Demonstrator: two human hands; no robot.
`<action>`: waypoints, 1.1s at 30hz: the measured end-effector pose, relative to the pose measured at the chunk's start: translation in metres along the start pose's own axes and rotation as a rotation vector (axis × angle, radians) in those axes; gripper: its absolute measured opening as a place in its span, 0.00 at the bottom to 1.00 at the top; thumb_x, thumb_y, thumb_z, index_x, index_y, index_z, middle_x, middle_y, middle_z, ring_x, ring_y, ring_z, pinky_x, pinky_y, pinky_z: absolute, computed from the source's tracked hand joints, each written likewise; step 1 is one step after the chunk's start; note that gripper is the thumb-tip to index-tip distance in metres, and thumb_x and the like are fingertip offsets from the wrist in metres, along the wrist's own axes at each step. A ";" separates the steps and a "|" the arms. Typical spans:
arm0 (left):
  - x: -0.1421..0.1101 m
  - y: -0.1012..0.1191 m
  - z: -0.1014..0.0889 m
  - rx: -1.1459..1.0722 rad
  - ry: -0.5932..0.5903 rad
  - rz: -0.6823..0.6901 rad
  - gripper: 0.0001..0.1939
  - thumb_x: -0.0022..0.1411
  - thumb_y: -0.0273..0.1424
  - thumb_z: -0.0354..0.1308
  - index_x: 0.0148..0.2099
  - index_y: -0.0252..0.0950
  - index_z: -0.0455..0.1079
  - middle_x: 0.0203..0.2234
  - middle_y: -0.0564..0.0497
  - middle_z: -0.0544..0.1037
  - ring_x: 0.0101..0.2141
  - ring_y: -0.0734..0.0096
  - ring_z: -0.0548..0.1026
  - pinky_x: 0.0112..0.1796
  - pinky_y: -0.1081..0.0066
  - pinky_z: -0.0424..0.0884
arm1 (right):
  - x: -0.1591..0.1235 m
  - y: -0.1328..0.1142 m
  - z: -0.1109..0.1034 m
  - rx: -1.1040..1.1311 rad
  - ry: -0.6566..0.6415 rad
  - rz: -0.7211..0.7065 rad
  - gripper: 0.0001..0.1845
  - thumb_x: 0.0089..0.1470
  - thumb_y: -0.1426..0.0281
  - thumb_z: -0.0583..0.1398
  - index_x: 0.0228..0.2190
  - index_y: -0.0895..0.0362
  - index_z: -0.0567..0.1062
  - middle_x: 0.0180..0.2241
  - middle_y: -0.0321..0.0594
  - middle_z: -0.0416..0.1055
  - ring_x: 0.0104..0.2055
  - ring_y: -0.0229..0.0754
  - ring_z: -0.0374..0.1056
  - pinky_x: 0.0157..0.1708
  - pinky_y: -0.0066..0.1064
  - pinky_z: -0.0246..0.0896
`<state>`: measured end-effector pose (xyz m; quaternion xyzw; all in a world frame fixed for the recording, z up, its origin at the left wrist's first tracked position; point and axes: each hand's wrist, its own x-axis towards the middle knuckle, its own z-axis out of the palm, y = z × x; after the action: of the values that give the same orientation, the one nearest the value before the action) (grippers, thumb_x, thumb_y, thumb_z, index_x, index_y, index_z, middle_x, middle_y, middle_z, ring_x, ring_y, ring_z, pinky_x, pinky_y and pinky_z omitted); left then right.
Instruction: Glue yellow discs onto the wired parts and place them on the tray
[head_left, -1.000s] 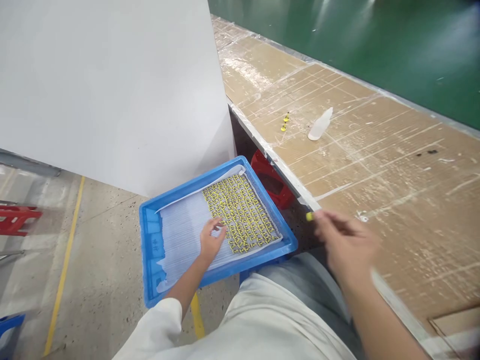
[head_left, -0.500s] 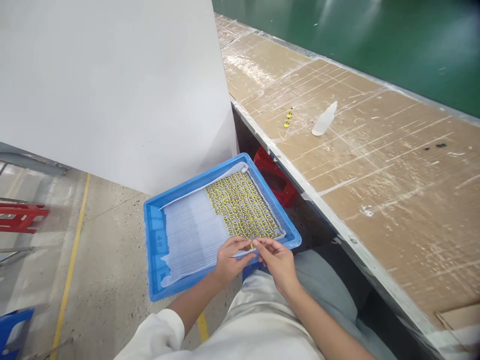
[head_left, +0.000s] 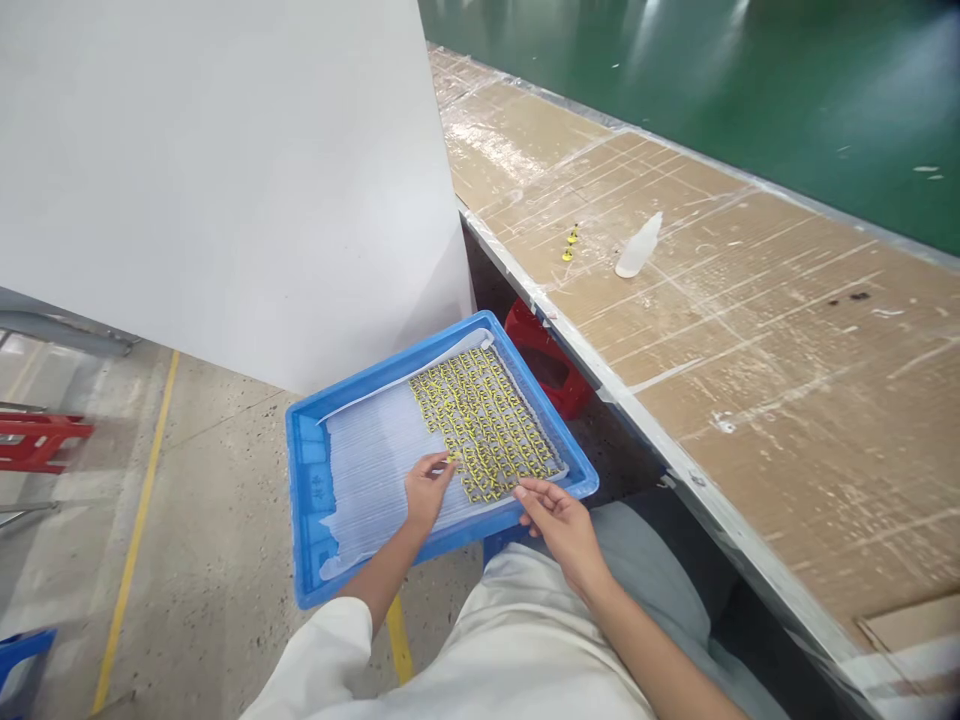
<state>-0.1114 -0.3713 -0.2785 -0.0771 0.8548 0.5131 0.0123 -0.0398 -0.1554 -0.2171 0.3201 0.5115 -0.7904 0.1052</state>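
Observation:
My left hand point(head_left: 427, 492) is over the lined part of a blue tray point(head_left: 309, 505). Its thumb and index finger pinch a small yellow piece point(head_left: 452, 457) beside the nearest row. Rows of small yellow-and-black pieces point(head_left: 487, 415) cover the right side of the white ribbed liner point(head_left: 375, 465). At the tray's near right rim is my right hand point(head_left: 556, 518), thumb and fingertips close together. Whether anything sits between them is too small to make out. The yellow pieces are too small for me to tell their exact kind.
On the cardboard-covered table point(head_left: 720, 340) at the right are a white squeeze bottle point(head_left: 639, 246) and several yellow pieces point(head_left: 568, 250). A red stool point(head_left: 551, 365) is under the table edge. A big white panel point(head_left: 225, 180) stands behind the tray.
My hands were together at the tray's near rim, around a small yellow piece. Now my left hand has moved left and farther in with the piece; my right hand stays near the rim.

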 end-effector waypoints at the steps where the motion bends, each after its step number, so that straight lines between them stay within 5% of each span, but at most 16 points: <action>1: 0.011 -0.012 -0.004 0.027 0.025 -0.058 0.17 0.57 0.42 0.65 0.42 0.34 0.78 0.31 0.47 0.80 0.28 0.68 0.78 0.31 0.67 0.78 | -0.001 -0.001 -0.007 -0.008 0.004 0.000 0.30 0.35 0.52 0.74 0.36 0.58 0.79 0.28 0.39 0.76 0.23 0.38 0.68 0.19 0.27 0.60; 8: 0.067 -0.064 -0.012 0.202 0.018 -0.324 0.15 0.67 0.37 0.58 0.50 0.33 0.70 0.43 0.46 0.77 0.39 0.66 0.77 0.39 0.61 0.77 | -0.022 0.003 -0.059 -0.084 0.101 -0.002 0.26 0.35 0.54 0.73 0.34 0.57 0.79 0.27 0.38 0.75 0.23 0.38 0.67 0.21 0.28 0.60; 20: 0.075 -0.048 -0.006 0.402 0.042 -0.347 0.16 0.66 0.40 0.59 0.48 0.33 0.73 0.39 0.47 0.79 0.38 0.66 0.78 0.42 0.59 0.75 | -0.034 0.013 -0.085 -0.099 0.118 -0.006 0.26 0.35 0.53 0.72 0.34 0.55 0.79 0.28 0.39 0.75 0.26 0.42 0.69 0.27 0.33 0.67; 24: 0.059 -0.026 -0.011 0.412 0.098 -0.331 0.17 0.57 0.34 0.64 0.48 0.32 0.76 0.28 0.49 0.80 0.32 0.62 0.79 0.40 0.62 0.74 | -0.035 0.017 -0.086 -0.194 0.039 -0.077 0.27 0.40 0.50 0.68 0.36 0.57 0.77 0.29 0.41 0.74 0.27 0.41 0.68 0.29 0.34 0.66; 28: 0.028 0.012 -0.015 0.413 0.153 -0.282 0.26 0.57 0.37 0.57 0.54 0.27 0.73 0.26 0.46 0.79 0.26 0.57 0.76 0.34 0.57 0.73 | -0.051 0.014 -0.090 -0.210 0.054 -0.116 0.21 0.43 0.56 0.68 0.34 0.59 0.78 0.28 0.41 0.75 0.26 0.38 0.67 0.29 0.31 0.63; 30: 0.016 0.043 -0.007 0.359 0.109 -0.203 0.26 0.55 0.41 0.59 0.53 0.33 0.75 0.28 0.48 0.80 0.27 0.59 0.76 0.33 0.59 0.74 | -0.066 0.004 -0.096 -0.215 0.067 -0.136 0.16 0.43 0.62 0.68 0.32 0.59 0.80 0.27 0.40 0.76 0.25 0.37 0.66 0.27 0.29 0.61; 33: -0.005 0.111 0.020 -0.123 -0.079 -0.078 0.22 0.47 0.42 0.68 0.43 0.37 0.78 0.35 0.48 0.82 0.32 0.64 0.79 0.36 0.66 0.76 | -0.101 -0.024 -0.111 -0.331 -0.019 -0.212 0.13 0.48 0.67 0.66 0.38 0.57 0.81 0.31 0.39 0.77 0.28 0.37 0.68 0.29 0.26 0.62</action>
<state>-0.1236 -0.3017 -0.1908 -0.0905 0.8167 0.5666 0.0613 0.0705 -0.0631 -0.1678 0.2353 0.6644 -0.7051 0.0775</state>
